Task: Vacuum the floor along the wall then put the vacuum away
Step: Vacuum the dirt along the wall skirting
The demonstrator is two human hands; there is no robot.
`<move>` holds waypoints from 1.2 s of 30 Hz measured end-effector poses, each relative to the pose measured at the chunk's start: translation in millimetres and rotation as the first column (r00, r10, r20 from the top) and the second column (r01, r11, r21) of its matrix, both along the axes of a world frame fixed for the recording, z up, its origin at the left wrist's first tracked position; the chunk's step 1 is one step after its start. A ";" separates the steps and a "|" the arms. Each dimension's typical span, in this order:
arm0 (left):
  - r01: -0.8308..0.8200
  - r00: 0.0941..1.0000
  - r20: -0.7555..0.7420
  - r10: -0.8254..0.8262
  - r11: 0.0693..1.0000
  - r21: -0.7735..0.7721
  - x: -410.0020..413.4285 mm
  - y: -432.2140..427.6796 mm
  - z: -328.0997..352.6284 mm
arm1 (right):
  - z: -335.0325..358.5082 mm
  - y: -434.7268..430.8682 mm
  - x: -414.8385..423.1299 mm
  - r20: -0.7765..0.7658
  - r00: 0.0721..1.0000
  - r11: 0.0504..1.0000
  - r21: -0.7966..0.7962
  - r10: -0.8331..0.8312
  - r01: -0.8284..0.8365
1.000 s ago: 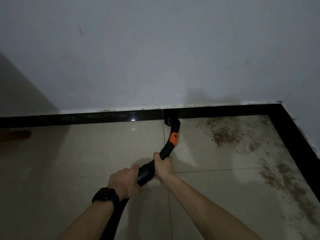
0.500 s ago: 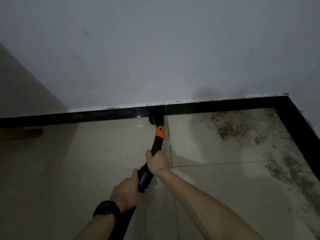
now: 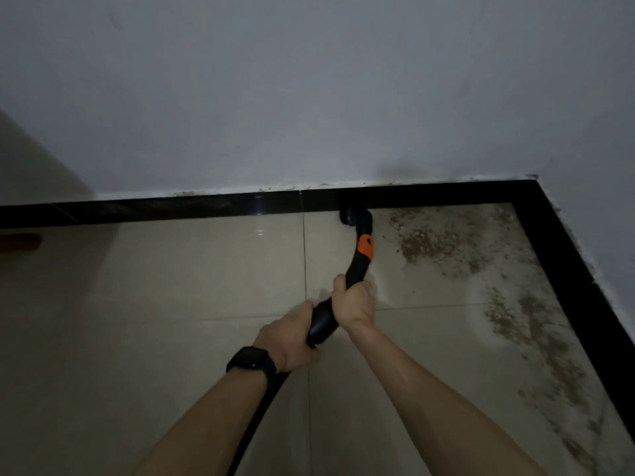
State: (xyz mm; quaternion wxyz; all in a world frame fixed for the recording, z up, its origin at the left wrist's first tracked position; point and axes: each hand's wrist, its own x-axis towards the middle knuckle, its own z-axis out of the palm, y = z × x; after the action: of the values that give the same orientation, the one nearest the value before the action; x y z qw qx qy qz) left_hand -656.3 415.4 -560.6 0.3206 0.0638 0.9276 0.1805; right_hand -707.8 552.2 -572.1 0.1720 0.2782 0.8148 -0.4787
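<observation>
Gripping the vacuum wand (image 3: 357, 269) two-handed: the right hand (image 3: 354, 300) was wrapped round the curved black tube on the near side of the orange collar (image 3: 365, 247). The left hand (image 3: 288, 338) was curled round the thicker black cuff (image 3: 321, 324) nearer the body. The hands were just beside each other, both clamped on. The nozzle (image 3: 354, 216) sat at the wand's far end, down on the floor (image 3: 171, 286) and up against the black baseboard (image 3: 171, 209) under the wall (image 3: 309, 97), right of the tile joint (image 3: 304, 262). A brown dirt patch (image 3: 436, 242) lay just right of the nozzle, with more grime trailing near-right along the right-hand baseboard. The hose (image 3: 264, 407) ran from the left hand back to the near edge, partly under the left forearm. There was a black watch (image 3: 249, 359) on the left wrist. A brownish object (image 3: 20, 242) lay at the far-left edge by the baseboard, too dim to identify.
</observation>
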 end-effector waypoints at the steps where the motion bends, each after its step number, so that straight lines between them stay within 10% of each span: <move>1: 0.026 1.000 -0.008 -0.026 1.000 -0.013 -5.1 9.2 1.0 | -0.8 9.9 -2.7 -0.005 1.000 1.000 -0.009 -0.015 0.015; 10: 0.085 0.994 -0.061 -0.088 0.995 -0.048 -27.2 42.5 -1.6 | -9.5 45.7 -9.9 0.031 0.981 0.982 -0.009 -0.190 0.190; 36: -0.469 0.883 0.069 0.464 0.871 0.149 5.9 -101.6 -3.6 | -1.1 -91.0 -10.7 0.018 1.000 0.966 -0.259 0.002 0.003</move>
State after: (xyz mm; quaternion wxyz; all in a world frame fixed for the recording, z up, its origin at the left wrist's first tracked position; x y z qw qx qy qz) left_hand -650.5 313.8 -564.2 0.2758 -0.1388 0.8929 0.3278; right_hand -718.5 461.2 -573.2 0.2140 0.2579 0.7435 -0.5787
